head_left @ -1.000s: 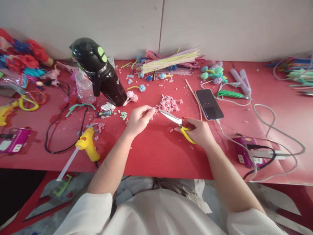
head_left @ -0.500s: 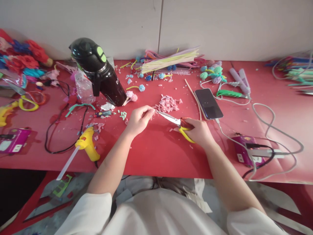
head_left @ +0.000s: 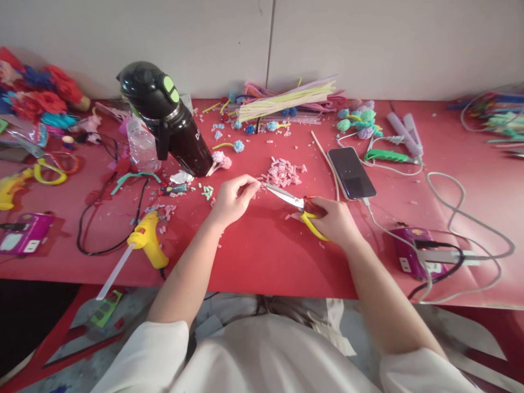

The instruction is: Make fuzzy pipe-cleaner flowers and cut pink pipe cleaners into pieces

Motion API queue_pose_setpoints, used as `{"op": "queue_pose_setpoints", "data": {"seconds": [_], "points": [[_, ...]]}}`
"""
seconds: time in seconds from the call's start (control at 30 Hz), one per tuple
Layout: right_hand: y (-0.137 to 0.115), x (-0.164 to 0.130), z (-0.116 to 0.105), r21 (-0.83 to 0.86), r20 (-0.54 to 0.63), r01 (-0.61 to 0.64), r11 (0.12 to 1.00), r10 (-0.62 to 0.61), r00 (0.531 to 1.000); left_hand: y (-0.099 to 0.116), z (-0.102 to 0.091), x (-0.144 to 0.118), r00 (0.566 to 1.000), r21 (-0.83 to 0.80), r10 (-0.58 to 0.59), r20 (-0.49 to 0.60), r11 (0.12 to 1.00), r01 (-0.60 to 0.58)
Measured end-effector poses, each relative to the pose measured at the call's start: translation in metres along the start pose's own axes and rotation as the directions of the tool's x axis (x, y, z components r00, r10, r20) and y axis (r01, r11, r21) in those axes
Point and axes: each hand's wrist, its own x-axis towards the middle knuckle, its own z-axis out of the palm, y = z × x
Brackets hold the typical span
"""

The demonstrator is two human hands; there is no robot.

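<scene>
My right hand (head_left: 333, 221) grips yellow-handled scissors (head_left: 295, 204), whose blades point left towards my left hand (head_left: 233, 199). The left fingers pinch a small pink piece (head_left: 257, 187) right at the blade tips; the piece is too small to make out well. Just beyond the blades lies a pile of short pink cut bits (head_left: 282, 172) on the red table (head_left: 262, 251).
A black flask (head_left: 170, 120) leans at the back left, a yellow glue gun (head_left: 145, 240) lies near the front left edge. A phone (head_left: 351, 173) with a cable lies right of the scissors, a purple power strip (head_left: 411, 254) farther right. Pipe cleaners (head_left: 286, 98) and pompoms line the wall.
Hardly anything differs: both hands stay in place with the scissors at the pinched piece; the view shifts slightly.
</scene>
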Motion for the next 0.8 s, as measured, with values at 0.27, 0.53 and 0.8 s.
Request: {"op": "queue_pose_setpoints", "data": {"seconds": [0.27,0.53,0.8], "points": [[-0.0033,0.001,-0.0009,0.012,0.004,-0.005,1.0,0.005,1.0,0.0007,0.0,-0.0013,1.0,0.008,0.012,-0.002,1.0,-0.012],[-0.0025,-0.0011,-0.0009,-0.01,0.003,-0.033,0.999,0.033,0.999,-0.0007,-0.0001,-0.0005,1.0,0.014,0.015,-0.007,1.0,-0.015],[-0.0042,-0.0006,-0.0007,-0.014,0.006,-0.018,1.0,0.018,1.0,-0.0029,0.0015,0.0002,0.999,-0.022,0.053,-0.012,0.998,-0.053]]}}
